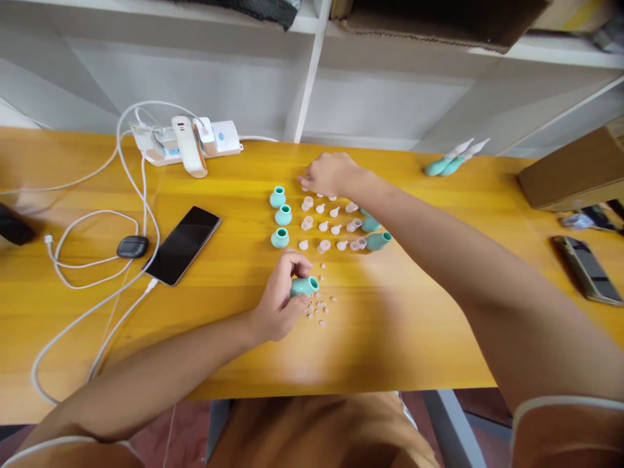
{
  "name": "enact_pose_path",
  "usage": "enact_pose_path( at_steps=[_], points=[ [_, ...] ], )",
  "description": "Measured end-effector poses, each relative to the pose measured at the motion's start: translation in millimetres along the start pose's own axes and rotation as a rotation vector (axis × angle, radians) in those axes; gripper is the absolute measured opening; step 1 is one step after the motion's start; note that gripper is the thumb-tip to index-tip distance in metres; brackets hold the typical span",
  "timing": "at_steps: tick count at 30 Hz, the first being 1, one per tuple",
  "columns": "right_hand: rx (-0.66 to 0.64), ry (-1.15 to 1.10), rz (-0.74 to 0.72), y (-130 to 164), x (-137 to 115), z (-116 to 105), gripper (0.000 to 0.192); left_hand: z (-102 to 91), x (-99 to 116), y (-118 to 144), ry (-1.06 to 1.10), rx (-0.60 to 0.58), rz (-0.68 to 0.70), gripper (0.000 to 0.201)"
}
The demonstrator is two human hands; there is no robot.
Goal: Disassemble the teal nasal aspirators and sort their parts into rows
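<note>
My left hand (280,302) is wrapped round a teal hollow bulb (303,286), its open neck pointing right. Several tiny pale rings (318,311) lie on the table beside that hand. At the far end of the rows, my right hand (329,174) reaches down with its fingers drawn together. Whatever they pinch is hidden. Closest to it are small white round pieces with stems (320,208) and translucent pink cup-like pieces (307,203). Three squat teal bulbs (279,238) stand at the rows' left end. Longer teal bulbs (377,241) lie at the right end, partly behind my right forearm.
On the left are a phone (184,246), a black earbud case (132,247), looping white cables (121,286) and a power strip (163,146). Two teal bulbs with white tips (455,159) lie back right. A cardboard box (575,166) and another phone (587,270) are far right.
</note>
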State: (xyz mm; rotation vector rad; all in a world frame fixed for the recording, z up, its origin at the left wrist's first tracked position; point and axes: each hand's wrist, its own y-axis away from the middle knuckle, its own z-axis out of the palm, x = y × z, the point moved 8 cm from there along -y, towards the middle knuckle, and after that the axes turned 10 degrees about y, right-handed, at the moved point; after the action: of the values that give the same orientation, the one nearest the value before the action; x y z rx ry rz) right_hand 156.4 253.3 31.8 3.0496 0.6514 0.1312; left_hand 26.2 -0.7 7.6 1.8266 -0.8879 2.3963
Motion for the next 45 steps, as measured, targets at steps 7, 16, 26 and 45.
enact_pose_path(
  at_steps=[7, 16, 26, 45],
  points=[
    [0.01, 0.087, 0.147, 24, 0, -30, 0.067, -3.7, -1, -1, -0.048, 0.082, -0.005, 0.019],
    [0.073, -0.33, -0.247, 204, -88, -40, 0.061, 3.7, -4, -3, 0.102, 0.129, 0.018, 0.057],
    [0.433, -0.227, -0.001, 126, -34, -117, 0.069, 23.3, -15, -1, 0.068, -0.165, -0.202, 0.054],
    [0.218, 0.079, 0.158, 6, 9, -73, 0.052, 35.6, 3, 0, -0.145, -0.356, -0.055, 0.034]
  ],
)
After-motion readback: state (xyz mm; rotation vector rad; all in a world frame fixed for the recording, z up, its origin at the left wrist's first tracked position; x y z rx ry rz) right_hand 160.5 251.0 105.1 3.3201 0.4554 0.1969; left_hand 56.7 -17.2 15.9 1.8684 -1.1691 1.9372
